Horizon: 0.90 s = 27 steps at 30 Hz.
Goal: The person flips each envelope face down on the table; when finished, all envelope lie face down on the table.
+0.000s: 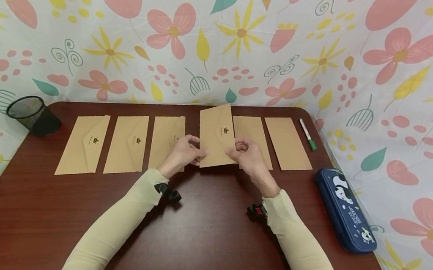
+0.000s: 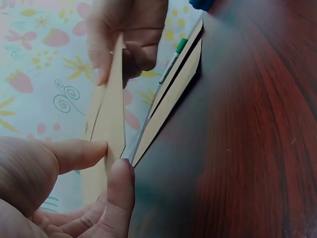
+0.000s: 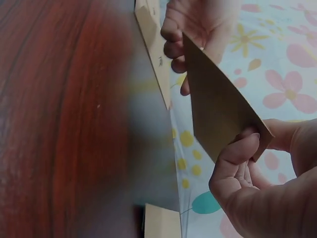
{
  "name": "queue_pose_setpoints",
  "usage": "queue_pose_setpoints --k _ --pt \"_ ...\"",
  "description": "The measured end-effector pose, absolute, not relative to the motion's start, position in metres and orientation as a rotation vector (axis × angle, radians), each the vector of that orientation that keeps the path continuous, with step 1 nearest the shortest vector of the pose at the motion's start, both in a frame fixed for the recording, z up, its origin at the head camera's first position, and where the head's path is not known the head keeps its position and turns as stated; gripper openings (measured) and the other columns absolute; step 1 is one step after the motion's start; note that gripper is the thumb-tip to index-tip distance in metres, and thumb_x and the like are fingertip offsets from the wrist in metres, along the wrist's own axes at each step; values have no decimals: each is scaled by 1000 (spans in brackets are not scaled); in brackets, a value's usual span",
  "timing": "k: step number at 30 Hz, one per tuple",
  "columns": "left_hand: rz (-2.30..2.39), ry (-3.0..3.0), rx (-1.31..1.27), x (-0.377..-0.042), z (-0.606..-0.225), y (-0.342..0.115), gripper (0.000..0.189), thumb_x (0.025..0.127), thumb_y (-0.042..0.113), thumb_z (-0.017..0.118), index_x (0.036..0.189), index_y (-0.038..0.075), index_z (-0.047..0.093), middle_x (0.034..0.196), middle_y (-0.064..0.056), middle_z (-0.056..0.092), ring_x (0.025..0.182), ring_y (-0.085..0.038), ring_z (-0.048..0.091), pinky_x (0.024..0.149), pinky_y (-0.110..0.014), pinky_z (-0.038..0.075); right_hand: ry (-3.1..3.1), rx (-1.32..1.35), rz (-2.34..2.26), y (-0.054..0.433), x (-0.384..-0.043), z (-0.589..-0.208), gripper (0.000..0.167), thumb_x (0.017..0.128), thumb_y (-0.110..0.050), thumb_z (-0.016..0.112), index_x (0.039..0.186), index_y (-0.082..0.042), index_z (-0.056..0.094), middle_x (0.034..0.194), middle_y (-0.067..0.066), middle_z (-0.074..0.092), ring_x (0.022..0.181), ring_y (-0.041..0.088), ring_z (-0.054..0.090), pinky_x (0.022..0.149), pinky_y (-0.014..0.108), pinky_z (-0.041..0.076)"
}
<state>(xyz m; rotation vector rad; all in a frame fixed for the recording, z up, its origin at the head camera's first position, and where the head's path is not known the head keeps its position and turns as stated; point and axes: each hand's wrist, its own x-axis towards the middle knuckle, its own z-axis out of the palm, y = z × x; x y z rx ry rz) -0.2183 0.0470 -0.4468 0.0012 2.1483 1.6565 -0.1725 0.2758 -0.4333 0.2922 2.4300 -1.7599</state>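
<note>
Envelope, brown paper, found raised off the table at its far middle, the flap side with its dark printed crown turned toward me and the plain back toward twelve o'clock. My left hand pinches it between thumb and fingers along its edge at eight o'clock. My right hand likewise pinches it, thumb on the near face, at the lower corner at four o'clock. The sheet is tilted, and its two short edges slant in the head view. Toward nine o'clock three more lie flat in a row, flap sides up: a neighbouring envelope, partly covered by my left hand, then a middle envelope and an outer envelope, spaced slightly apart. Beyond these, also at nine o'clock, a black mesh cup leans at the table's edge. Toward three o'clock I note a plain envelope, partly hidden behind my right hand, and just beside it a second plain envelope, fully visible. Near that lies a white marker, green cap toward me. At four o'clock, well apart from the held piece, rests a dark blue pencil case with cartoon figures. Patterned cloth hangs at twelve o'clock. Each wrist carries a black device, one by each pale sleeve.
</note>
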Motion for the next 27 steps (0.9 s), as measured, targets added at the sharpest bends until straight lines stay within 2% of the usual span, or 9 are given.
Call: queue_pose_setpoints --k 4,7,11,14,16,21,27 --pt "1580 2249 43 -216 -445 49 58 97 16 82 146 -2 56 91 -10 72 58 -12 69 63 -30 65 2396 269 -1840 274 -172 -431 41 98 -10 76 136 -2 63 98 -3 71 88 9 64 75 20 51" --pt "1491 2411 114 -213 -441 53 52 98 21 81 141 2 61 96 -13 76 60 -15 73 62 -31 64 2385 259 -1886 272 -172 -429 38 98 -8 75 133 -1 64 92 -6 72 88 10 66 78 20 52" --pt "1356 2640 340 -206 -431 61 37 101 25 78 133 8 71 102 -12 80 79 -19 77 74 -30 60 2383 276 -1908 271 -171 -429 39 98 -7 76 135 -3 64 91 -6 70 87 9 65 78 21 51" --pt "1362 2672 565 -201 -425 68 32 103 23 76 133 9 76 113 -11 83 97 -24 78 91 -36 61 2384 270 -1913 269 -171 -428 43 98 -8 76 138 -4 63 96 -4 68 88 9 65 79 21 50" --pt "1386 2667 679 -199 -422 72 33 104 20 75 134 7 77 118 -12 82 104 -27 78 96 -40 62 2388 251 -1917 268 -171 -426 44 98 -9 76 140 -4 63 100 -1 67 90 10 66 80 21 51" --pt "1430 2682 757 -198 -419 76 36 106 19 72 136 1 75 123 -17 80 105 -31 79 95 -41 65 2383 192 -1953 264 -170 -423 42 98 -7 76 138 -1 66 104 0 67 94 9 69 82 19 54" --pt "1447 2679 643 -196 -417 75 40 108 26 68 140 2 73 133 -19 78 111 -31 80 92 -43 65 2373 75 -1961 261 -171 -423 41 97 -5 77 137 -1 70 102 -2 69 91 7 71 82 16 56"
